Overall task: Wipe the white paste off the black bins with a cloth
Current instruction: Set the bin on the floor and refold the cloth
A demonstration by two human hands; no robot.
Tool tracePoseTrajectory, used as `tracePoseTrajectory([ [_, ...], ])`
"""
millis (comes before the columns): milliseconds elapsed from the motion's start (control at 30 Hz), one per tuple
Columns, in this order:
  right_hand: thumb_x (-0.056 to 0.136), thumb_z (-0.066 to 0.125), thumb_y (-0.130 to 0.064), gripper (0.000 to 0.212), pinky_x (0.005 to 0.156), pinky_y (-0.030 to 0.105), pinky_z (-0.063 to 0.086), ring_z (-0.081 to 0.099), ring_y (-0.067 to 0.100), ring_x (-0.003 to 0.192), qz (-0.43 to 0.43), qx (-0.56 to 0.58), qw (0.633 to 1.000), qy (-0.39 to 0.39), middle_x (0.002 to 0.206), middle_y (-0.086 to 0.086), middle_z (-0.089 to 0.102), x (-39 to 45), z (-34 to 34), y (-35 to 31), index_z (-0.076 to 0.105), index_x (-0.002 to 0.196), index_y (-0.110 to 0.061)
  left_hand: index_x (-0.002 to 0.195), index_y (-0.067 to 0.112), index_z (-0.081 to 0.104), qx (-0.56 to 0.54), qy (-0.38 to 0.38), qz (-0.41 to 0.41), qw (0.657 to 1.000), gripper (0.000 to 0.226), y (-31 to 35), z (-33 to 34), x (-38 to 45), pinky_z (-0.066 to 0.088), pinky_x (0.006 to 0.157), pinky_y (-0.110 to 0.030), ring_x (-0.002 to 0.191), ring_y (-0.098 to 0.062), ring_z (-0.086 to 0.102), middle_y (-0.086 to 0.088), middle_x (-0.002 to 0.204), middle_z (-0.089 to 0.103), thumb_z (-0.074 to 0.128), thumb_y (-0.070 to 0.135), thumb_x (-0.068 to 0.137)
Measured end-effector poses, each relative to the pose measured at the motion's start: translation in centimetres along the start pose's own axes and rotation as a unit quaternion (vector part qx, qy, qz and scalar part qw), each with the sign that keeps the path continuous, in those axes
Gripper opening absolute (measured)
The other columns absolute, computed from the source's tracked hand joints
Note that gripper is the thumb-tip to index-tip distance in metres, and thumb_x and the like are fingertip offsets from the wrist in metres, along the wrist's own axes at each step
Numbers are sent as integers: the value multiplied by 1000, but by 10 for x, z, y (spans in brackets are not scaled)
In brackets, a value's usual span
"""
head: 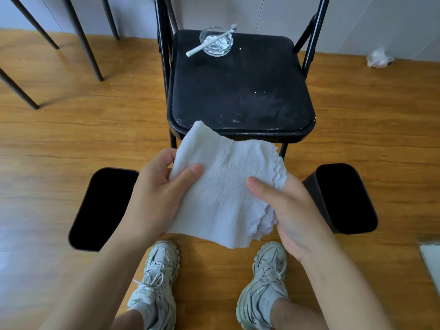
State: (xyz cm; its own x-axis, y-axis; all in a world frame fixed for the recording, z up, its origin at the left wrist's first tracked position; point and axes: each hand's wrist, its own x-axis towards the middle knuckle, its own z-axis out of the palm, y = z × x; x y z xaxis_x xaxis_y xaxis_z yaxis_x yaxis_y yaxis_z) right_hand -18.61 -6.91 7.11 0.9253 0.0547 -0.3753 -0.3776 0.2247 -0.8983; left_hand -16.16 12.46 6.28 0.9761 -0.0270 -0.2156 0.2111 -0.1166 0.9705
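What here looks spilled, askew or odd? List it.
White specks and smears mark the black chair seat, densest near its front edge. A toothbrush lies slanted across a glass dish of white paste. A crumpled white wad sits on the floor by the wall.

Cloth hides fingers; bin interiors perhaps unreadable.

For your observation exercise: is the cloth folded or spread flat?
Folded. The cloth shows several stacked scalloped edges on its right side, held between both hands.
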Motion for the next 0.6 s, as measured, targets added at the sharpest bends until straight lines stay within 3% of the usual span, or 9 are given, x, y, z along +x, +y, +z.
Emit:
tracePoseTrajectory([
  [100,88,60,-6,36,90,28,50,63,9,108,-38,-44,998,25,115,-6,68,1,1,3,58,120,-23,110,30,60,-8,12,12,1000,26,2,1,-1,53,58,-31,68,-16,71,-4,79,74,72,29,87],
  [200,87,62,-4,39,92,27,48,61,7,110,-65,-50,995,56,116,-9,67,2,0,4,57,118,-28,129,48,44,-34,-18,34,999,52,5,-1,-2,55,63,-22,75,-13,70,-7,89,74,60,16,91],
  [267,84,65,-5,40,90,25,49,61,6,109,-72,-50,993,85,114,-10,67,3,-1,6,56,116,-28,128,50,48,-39,-57,46,997,56,6,-3,-2,53,66,-19,77,-11,68,-5,89,74,58,8,92],
  [333,81,70,-9,55,97,30,47,56,5,116,-74,-82,986,124,124,-12,61,5,-4,8,49,128,-27,121,42,60,-27,-95,32,995,52,4,-8,0,51,68,-15,81,-4,66,5,88,74,63,1,90],
  [400,82,71,-12,80,108,28,36,35,-2,133,-108,-164,972,133,146,-20,37,5,-6,8,28,145,-35,120,43,60,-9,-135,-1,991,56,-2,-12,3,52,79,-18,97,-3,67,10,103,73,74,8,78],
  [433,85,68,-11,82,109,20,31,26,-9,135,-127,-208,962,120,149,-25,28,4,-5,8,22,148,-37,123,46,56,23,-150,-13,988,63,-4,-13,3,52,85,-20,103,-2,64,11,111,70,74,14,72],
  [500,88,64,-11,72,99,1,26,21,-24,127,-126,-279,948,83,143,-31,30,3,-4,7,28,147,-33,133,50,40,138,-164,-18,977,80,-7,-14,4,46,86,-12,103,3,59,18,112,60,80,18,72],
  [533,87,65,-13,69,97,0,27,23,-24,125,-105,-302,945,63,141,-30,33,2,-4,7,33,146,-31,138,50,30,205,-163,-9,965,87,-8,-13,4,43,81,-7,98,4,56,23,108,53,80,15,76],
  [600,81,73,-22,76,105,15,32,27,-8,133,-47,-341,938,38,145,-21,34,1,-4,10,33,145,-30,148,43,19,317,-152,22,936,90,-10,-10,1,41,78,-10,95,-3,50,22,108,47,73,11,83],
])
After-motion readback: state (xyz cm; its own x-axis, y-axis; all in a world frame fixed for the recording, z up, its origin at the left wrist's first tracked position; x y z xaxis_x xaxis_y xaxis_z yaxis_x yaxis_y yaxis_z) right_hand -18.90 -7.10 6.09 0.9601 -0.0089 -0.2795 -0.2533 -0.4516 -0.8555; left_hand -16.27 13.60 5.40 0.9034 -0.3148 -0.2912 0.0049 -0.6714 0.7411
